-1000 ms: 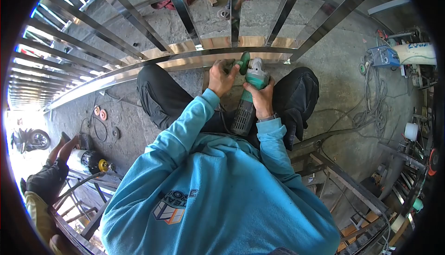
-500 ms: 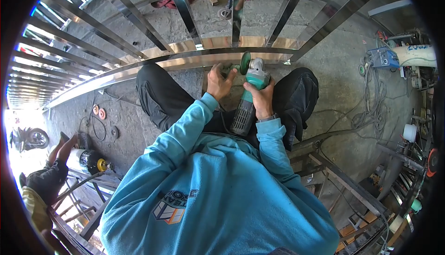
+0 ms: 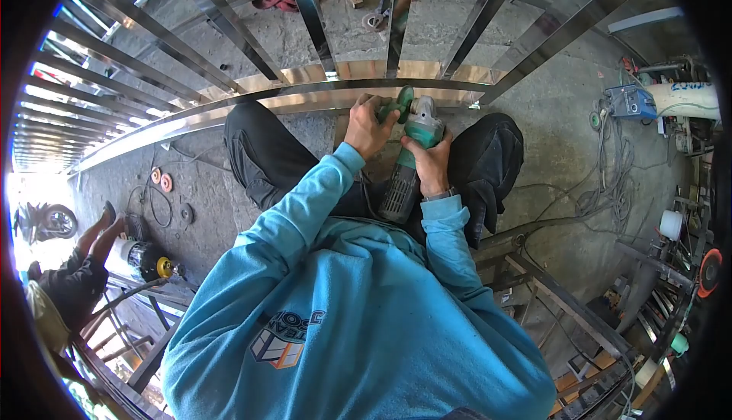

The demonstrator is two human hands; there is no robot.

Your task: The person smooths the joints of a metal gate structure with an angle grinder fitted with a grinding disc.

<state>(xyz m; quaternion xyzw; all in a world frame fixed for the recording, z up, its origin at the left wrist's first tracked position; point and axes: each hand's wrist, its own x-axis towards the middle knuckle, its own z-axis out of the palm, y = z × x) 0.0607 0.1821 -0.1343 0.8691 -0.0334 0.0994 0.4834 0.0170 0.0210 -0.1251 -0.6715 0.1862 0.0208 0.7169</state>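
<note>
My right hand is wrapped round an angle grinder with a green and dark body and a grey metal head. Its handle end rests toward my lap, and the head points away from me. A green disc is mounted on the left side of the head, standing edge-up. In my left hand, the curled fingers and thumb hold a small green block, which overlaps the disc's left face in this view.
Just beyond my knees runs a shiny metal railing with upright bars. A gas cylinder and a person's legs are at left. Cables and a blue machine are at right. Two pinkish discs lie on the floor.
My left hand has moved slightly right and up, bringing the green block against the disc's face. My right hand and the grinder have stayed in place. The person's legs at left shifted a little.
</note>
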